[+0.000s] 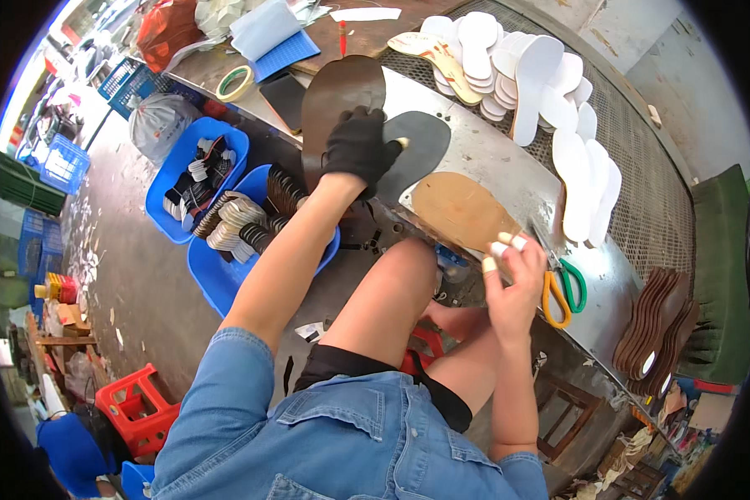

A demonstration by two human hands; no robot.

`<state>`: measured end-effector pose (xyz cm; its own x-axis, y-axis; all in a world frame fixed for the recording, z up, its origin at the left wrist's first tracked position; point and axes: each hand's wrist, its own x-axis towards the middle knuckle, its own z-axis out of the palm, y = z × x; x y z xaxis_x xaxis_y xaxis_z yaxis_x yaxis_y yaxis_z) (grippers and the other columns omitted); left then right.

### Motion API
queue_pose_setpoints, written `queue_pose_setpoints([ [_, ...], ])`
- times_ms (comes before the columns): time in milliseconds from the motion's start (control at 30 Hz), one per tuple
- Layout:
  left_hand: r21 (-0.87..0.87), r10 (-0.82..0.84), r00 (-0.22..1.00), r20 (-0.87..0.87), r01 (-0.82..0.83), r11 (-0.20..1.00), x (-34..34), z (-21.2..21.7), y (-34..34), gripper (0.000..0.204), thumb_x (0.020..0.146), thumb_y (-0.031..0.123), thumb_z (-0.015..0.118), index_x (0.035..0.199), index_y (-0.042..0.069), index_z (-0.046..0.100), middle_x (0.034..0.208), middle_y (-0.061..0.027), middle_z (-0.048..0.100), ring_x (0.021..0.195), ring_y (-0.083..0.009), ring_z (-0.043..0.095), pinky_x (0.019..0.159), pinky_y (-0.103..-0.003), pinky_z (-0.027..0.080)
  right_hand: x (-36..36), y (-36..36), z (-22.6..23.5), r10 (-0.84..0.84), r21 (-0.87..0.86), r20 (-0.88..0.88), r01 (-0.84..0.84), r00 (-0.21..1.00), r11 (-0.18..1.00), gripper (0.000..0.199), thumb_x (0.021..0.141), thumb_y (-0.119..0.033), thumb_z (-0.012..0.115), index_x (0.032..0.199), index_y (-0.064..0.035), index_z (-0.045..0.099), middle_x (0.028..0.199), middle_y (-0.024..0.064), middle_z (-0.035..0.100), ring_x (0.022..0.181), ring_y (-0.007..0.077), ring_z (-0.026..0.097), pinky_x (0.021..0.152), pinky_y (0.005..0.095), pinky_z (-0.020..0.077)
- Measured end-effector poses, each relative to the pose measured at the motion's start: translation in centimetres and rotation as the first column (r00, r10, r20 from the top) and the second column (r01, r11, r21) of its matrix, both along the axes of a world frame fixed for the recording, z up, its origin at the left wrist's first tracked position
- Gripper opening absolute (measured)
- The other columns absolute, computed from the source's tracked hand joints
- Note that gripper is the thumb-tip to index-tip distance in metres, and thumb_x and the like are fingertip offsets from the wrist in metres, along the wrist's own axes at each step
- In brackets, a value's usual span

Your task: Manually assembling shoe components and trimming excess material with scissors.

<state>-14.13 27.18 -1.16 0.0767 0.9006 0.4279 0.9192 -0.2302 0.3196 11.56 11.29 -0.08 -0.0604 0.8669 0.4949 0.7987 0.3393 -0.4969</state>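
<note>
My left hand (pixel 360 152), in a black fingerless-style glove, lies on a large dark brown sole-shaped sheet (pixel 342 83) at the bench edge. Its fingers rest on the sheet and its thumb, with a pale finger cover, points right over a dark grey sole-shaped piece (pixel 423 150). A tan sole-shaped piece (pixel 462 208) lies on the metal bench top to the right. Beside its lower right end is my right hand (pixel 517 279), bare with pale covers on the fingertips, thumb and fingers apart. Scissors (pixel 565 292) with one orange and one green handle lie just right of that hand.
White insoles (pixel 537 83) are heaped on the mesh at the far right, with brown soles (pixel 657 325) stacked nearer. Tape (pixel 234 83) and a blue pad (pixel 285 55) lie far left. Blue tubs (pixel 217 275) of strapped pieces stand left of my knees; a red stool (pixel 137 408) stands behind.
</note>
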Motion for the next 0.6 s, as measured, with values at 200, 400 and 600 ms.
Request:
queue_pose_setpoints([
  [200, -0.517, 0.117, 0.989, -0.086, -0.145, 0.844, 0.7, 2.3, 4.2, 0.056, 0.065, 0.041, 0.078, 0.103, 0.002, 0.064, 0.107, -0.0214, 0.062, 0.104, -0.0353, 0.059, 0.089, -0.040, 0.048, -2.8, -2.3, 0.1, 0.001, -0.120, -0.172, -0.022, 0.985, 0.992, 0.019, 0.074, -0.004, 0.066, 0.092, -0.0041, 0.066, 0.106, 0.0113, 0.060, 0.110, 0.0323, 0.050, 0.094, 0.0411, 0.0418],
  [400, -0.322, 0.040, 0.996, -0.083, -0.065, 0.945, 0.0, -0.8, 5.7, 0.058, 0.060, 0.039, 0.081, 0.103, 0.005, 0.062, 0.099, -0.0200, 0.064, 0.094, -0.0358, 0.061, 0.083, -0.041, 0.048, -2.3, -1.8, -0.5, -0.059, -0.202, -0.267, 0.005, 0.962, 0.979, 0.017, 0.076, -0.001, 0.064, 0.093, -0.0027, 0.067, 0.100, 0.0103, 0.061, 0.101, 0.0267, 0.056, 0.089, 0.0343, 0.0446],
  [600, -0.403, 0.023, 1.000, -0.011, -0.025, 0.915, -0.8, 0.5, 6.2, 0.049, 0.062, 0.037, 0.080, 0.096, 0.004, 0.064, 0.096, -0.0201, 0.065, 0.094, -0.0350, 0.062, 0.081, -0.040, 0.048, -3.3, -1.1, -0.7, 0.021, -0.182, -0.356, -0.091, 0.934, 0.979, 0.018, 0.077, -0.006, 0.065, 0.094, -0.0020, 0.067, 0.093, 0.0113, 0.061, 0.089, 0.0271, 0.057, 0.079, 0.0350, 0.0466],
])
